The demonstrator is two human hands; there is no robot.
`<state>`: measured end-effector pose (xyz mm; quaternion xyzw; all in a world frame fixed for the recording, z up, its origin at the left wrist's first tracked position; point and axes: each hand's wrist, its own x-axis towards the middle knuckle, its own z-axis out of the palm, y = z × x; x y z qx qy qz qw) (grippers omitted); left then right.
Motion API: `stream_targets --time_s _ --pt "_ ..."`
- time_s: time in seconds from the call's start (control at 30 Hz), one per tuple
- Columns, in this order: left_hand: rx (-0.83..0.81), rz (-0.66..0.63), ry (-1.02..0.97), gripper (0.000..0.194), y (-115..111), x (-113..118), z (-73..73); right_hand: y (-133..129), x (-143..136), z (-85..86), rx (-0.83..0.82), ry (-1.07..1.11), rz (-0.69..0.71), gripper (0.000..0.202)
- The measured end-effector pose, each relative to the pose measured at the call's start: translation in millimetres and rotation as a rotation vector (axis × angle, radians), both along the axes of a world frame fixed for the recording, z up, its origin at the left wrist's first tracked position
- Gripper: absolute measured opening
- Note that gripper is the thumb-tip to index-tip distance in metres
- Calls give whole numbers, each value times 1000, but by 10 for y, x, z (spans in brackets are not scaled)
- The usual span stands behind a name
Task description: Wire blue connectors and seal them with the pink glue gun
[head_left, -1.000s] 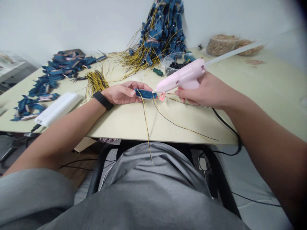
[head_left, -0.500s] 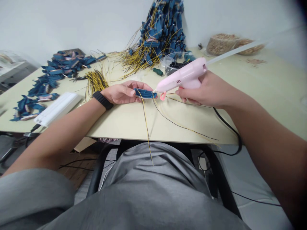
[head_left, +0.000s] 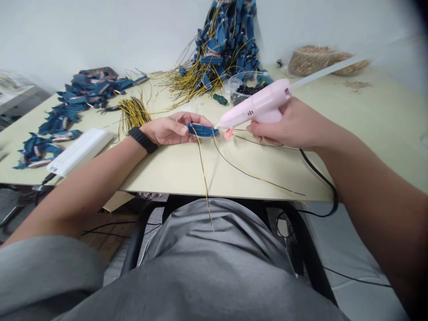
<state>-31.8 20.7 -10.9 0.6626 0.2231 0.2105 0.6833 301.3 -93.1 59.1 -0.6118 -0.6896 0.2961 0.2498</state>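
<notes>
My left hand [head_left: 172,129], with a black band on the wrist, pinches a small blue plastic piece [head_left: 202,130] against the beige table [head_left: 368,129]. Thin yellow and black wires [head_left: 204,178] trail from that piece toward me and over the table edge. My right hand [head_left: 290,125] grips a pink glue gun [head_left: 257,107], whose nozzle tip touches the right end of the blue piece. A translucent glue stick [head_left: 321,72] juts out of the gun's back, and its black cord [head_left: 321,178] runs off the table.
A tall heap of blue pieces with yellow wires [head_left: 224,44] leans on the wall. More blue pieces [head_left: 67,111] lie at the left, beside a yellow wire bundle [head_left: 133,113] and a white box [head_left: 80,151]. A clear tub of dark parts [head_left: 244,87] and a bowl [head_left: 310,60] stand behind.
The glue gun and my right hand have shifted slightly right and up at the rear; the nozzle stays at the blue piece. My left hand has barely moved.
</notes>
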Motion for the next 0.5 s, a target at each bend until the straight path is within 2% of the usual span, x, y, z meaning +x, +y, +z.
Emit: stream_targets --time_s 0.17,0.33,0.5 --pt "-2 7 0 82 -6 0 -3 8 22 -15 17 -5 -2 35" --pt "-34 -41 -29 79 -16 2 -6 18 37 -34 25 10 25 31" --pt "3 -33 4 83 5 -20 -9 12 30 -36 27 13 14 31"
